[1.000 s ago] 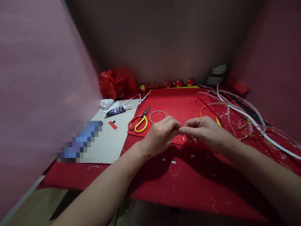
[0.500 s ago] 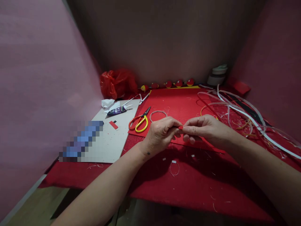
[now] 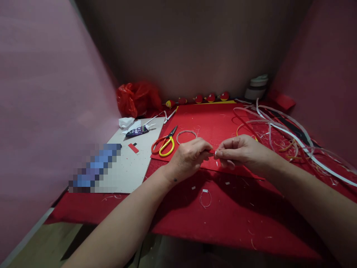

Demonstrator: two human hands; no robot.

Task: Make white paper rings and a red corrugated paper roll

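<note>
My left hand [image 3: 187, 158] and my right hand [image 3: 240, 152] meet over the front part of a red corrugated sheet [image 3: 206, 117]. Between their fingertips is a small red strip [image 3: 212, 152], pinched from both sides; most of it is covered by the fingers. A tiny white bit shows at the right fingertips, and a white sliver [image 3: 216, 163] is seen just below them. Left of my left hand lie scissors [image 3: 166, 143] with one red and one yellow handle, blades partly spread. A thin pale ring of cord [image 3: 186, 137] rests on the sheet behind that hand.
A grey board [image 3: 134, 167] at left carries a glue tube [image 3: 137, 130], red and black scraps and crumpled white paper. A red plastic bag [image 3: 136, 98] and several small red bird figures [image 3: 211, 97] stand behind. Tangled strips [image 3: 295, 137] spread at right. White scraps lie in front.
A white bit now shows at my right fingertips, and a white sliver appears below them. The hands keep nearly the same place; the whole view has shifted slightly.
</note>
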